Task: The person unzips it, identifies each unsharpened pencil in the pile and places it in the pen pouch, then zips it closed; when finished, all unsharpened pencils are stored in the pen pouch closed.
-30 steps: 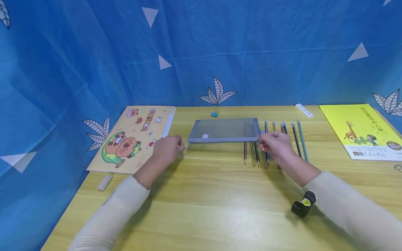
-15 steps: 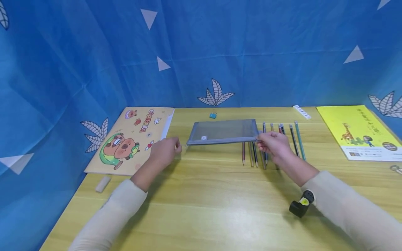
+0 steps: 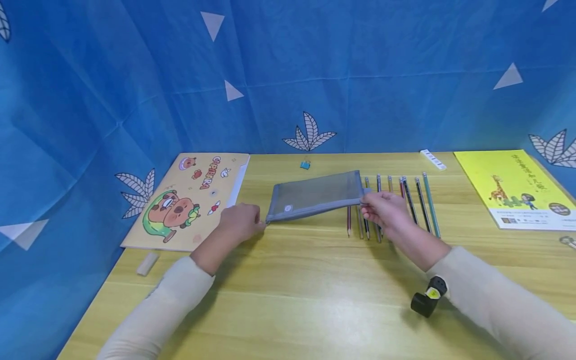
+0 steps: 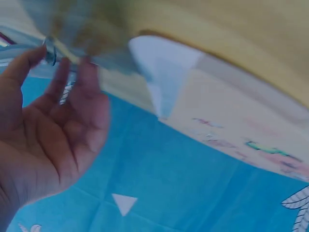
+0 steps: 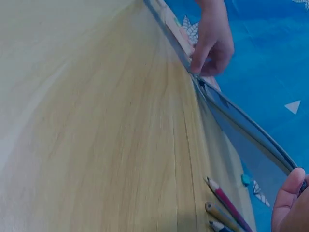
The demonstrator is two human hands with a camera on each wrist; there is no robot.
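A grey see-through zip pouch hangs between the two hands, its left end lower than its right. Thumb and fingers of the left hand pinch the zipper pull at the front left corner. In the left wrist view, that hand has its thumb up against a small metal ring. The right hand pinches the pouch's front right corner, its thumb on the edge in the right wrist view. Several pencils lie in a row behind and beside the right hand, partly hidden by pouch and hand.
A capybara folder lies at the left, with an eraser-like block before it. A blue binder clip and a white strip lie at the back. A yellow booklet is at the right. Blue cloth walls the table.
The left hand has moved slightly down to the pouch's corner and pulled it lower, so the pouch now slants. The right hand has shifted a little left with its corner.
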